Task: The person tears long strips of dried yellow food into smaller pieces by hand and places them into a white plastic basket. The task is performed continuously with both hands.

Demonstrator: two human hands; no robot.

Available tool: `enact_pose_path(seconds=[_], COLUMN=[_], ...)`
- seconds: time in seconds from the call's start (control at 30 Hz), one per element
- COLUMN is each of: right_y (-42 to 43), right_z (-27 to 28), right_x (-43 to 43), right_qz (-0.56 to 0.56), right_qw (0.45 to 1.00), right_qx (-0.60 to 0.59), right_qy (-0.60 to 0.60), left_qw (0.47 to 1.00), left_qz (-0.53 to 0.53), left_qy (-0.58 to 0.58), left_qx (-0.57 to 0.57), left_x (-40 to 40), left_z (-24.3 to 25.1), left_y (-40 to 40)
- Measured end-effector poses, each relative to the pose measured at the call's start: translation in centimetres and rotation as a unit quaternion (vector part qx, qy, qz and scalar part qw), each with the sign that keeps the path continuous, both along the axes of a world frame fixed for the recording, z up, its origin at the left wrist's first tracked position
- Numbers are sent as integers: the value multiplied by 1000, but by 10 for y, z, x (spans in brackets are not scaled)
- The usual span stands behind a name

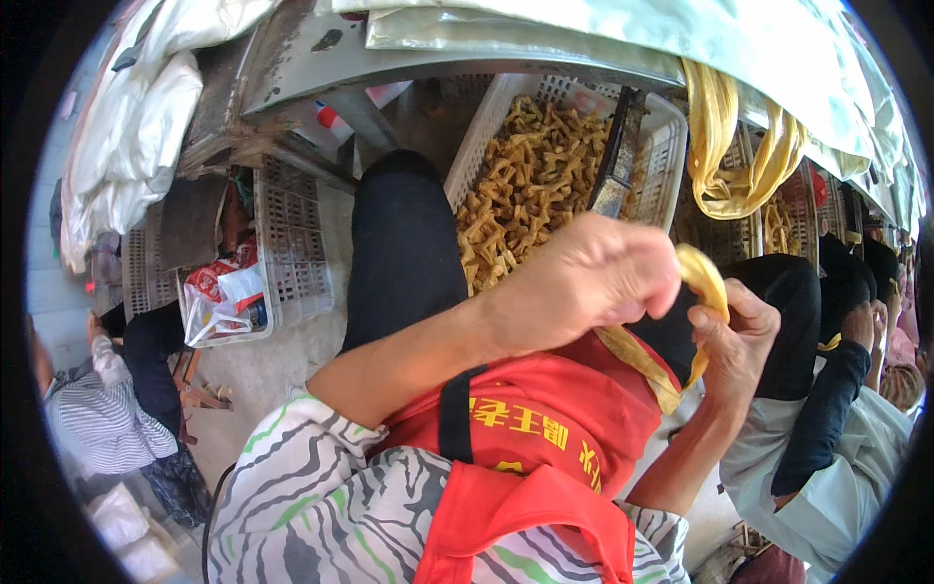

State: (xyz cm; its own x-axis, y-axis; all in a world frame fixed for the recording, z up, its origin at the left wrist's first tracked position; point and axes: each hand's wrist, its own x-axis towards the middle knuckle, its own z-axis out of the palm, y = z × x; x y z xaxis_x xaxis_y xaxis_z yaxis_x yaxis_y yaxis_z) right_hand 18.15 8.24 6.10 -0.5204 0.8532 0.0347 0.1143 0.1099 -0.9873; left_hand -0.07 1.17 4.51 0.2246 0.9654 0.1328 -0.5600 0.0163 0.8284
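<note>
My left hand is curled round a long, flat yellowish strip, whose material I cannot tell. On the right, my right hand pinches the same strip between thumb and fingers. One stretch arches between the two hands, and a loose end hangs down over the red apron. Under my left hand stands a white plastic crate filled with small knotted yellow-brown pieces. More long yellow strips hang in loops over the table edge, above and to the right of my hands.
A metal table with white plastic sheeting spans the top. At left are stacked crates and a white basket holding bags. A co-worker sits close on the right, another person at far left.
</note>
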Motion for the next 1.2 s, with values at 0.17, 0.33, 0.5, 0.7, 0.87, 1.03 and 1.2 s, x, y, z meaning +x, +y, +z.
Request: enact_pose_path(seconds=[0.17,0.33,0.5,0.7,0.87,1.03,1.2], right_y=[-22,0,2,-17,6,40,30], right_z=[-19,-18,-12,-27,-29,-31,-12], right_x=[-18,-12,-18,-18,21,0,-4], right_qz=[71,36,-40,-55,-116,-221,-132], right_qw=[857,997,954,996,993,973,988], right_qx=[-447,-10,275,-68,18,1,50], right_qy=[246,-66,-111,22,22,-58,-68], left_qw=[890,667,906,922,891,807,793], left_qz=[250,303,216,233,353,418,368], left_qy=[274,599,354,295,280,409,484], left_qx=[266,325,77,89,53,79,-35], left_x=[18,-3,-20,-2,-15,-42,-50], left_z=[-1,-12,-30,-44,-41,-52,-67], left_y=[19,18,6,8,-2,53,35])
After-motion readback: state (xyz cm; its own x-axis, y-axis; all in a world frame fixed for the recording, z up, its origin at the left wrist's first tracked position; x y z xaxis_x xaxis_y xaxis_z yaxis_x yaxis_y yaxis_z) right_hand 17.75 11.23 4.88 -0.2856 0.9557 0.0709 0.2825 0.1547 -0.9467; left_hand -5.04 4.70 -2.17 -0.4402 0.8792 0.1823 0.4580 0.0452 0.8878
